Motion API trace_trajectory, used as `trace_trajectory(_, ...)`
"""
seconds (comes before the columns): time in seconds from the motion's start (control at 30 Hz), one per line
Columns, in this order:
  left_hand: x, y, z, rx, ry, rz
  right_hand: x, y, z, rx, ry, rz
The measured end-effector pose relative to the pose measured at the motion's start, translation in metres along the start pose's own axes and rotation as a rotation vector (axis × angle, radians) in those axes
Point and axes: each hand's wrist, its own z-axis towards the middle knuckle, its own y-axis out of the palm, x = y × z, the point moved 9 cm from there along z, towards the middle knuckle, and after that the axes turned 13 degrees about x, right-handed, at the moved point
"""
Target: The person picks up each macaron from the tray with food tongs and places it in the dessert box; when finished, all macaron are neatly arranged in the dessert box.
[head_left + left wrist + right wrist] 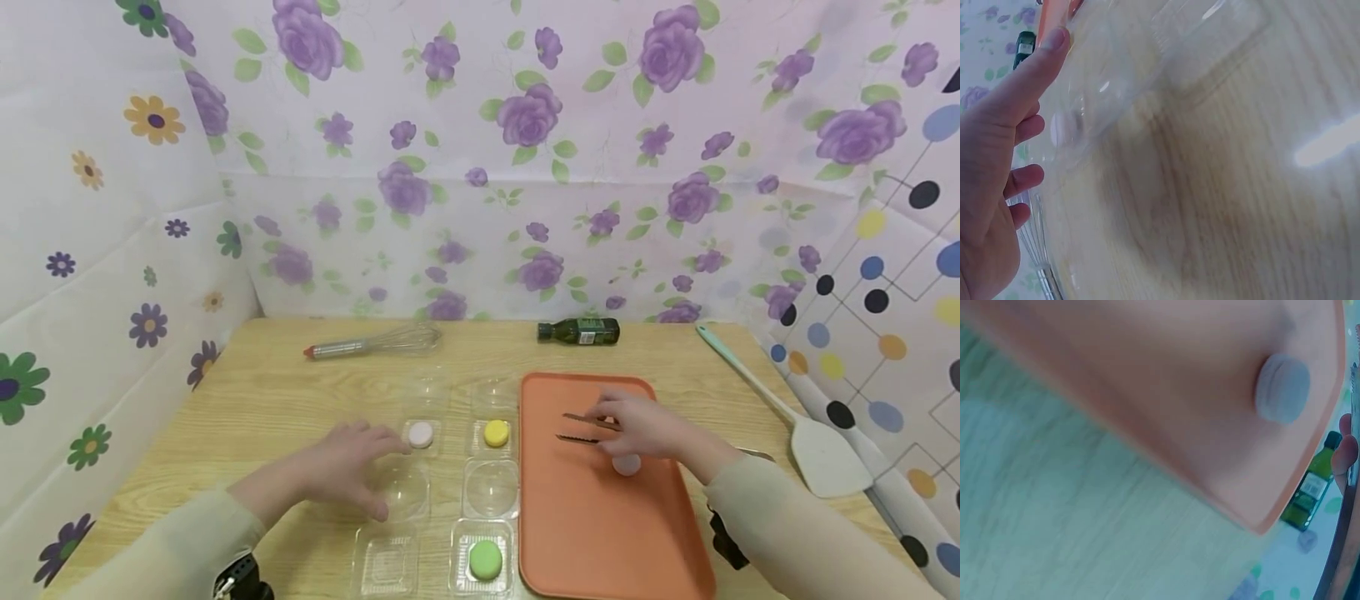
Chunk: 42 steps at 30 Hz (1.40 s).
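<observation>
My right hand (pixel 637 423) is above the orange tray (pixel 600 533) and holds metal tongs (pixel 579 439) with serrated tips. The two tips stand apart with nothing between them. Under that hand a pale macaron (pixel 626 465) lies on the tray, partly hidden in the head view and plain in the right wrist view (pixel 1283 389). My left hand (pixel 341 462), fingers spread and loosely bent, hovers over the clear plastic boxes at the left and holds nothing. Just beyond its fingertips a pale pink macaron (pixel 421 434) sits in one box. Other boxes hold a yellow macaron (pixel 496 432) and a green macaron (pixel 485 559).
At front left is an unfilled clear box (pixel 386 567) with its lid (pixel 405 490) folded back. A whisk (pixel 382 342) and a dark green bottle (pixel 579 332) lie along the back. On the right lies a spatula (pixel 825 454) with a white blade.
</observation>
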Motion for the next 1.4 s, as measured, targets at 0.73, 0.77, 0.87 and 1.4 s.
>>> trace_trajectory(0.73, 0.037, 0.02, -0.029, -0.058, 0.122, -0.042, 0.033, -0.009, -0.043, 0.047, 0.023, -0.045)
trace_trajectory(0.77, 0.037, 0.02, -0.031, -0.054, 0.123, -0.045, 0.033, -0.009, -0.045, 0.05, 0.018, -0.048)
trace_trajectory(0.87, 0.037, 0.022, -0.035, -0.047, 0.121, -0.057, 0.034, -0.01, -0.049, 0.053, 0.001, -0.044)
trace_trajectory(1.4, 0.043, 0.026, -0.044, 0.064, 0.204, 0.052, 0.049, -0.003, -0.066, -0.007, 0.041, -0.073)
